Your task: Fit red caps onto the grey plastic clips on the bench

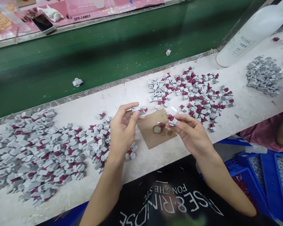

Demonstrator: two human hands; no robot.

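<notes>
Fingers (134, 114) hide left hand (122, 131) grey part (136, 109), prob. clip.

piece piles (37, 150) flanking, bare bench (169, 157) between

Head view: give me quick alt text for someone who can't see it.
Over a white workbench, the left hand pinches a small grey piece and the right hand another grey-and-red piece, above a cardboard scrap bearing a round tin. Piles of similar pieces flank both sides.

Factory assembly line: white workbench (250, 103) heaped with small grey-and-red parts (35, 150), beside a green conveyor belt (108, 53), blue crates (266, 166) near right.
</notes>
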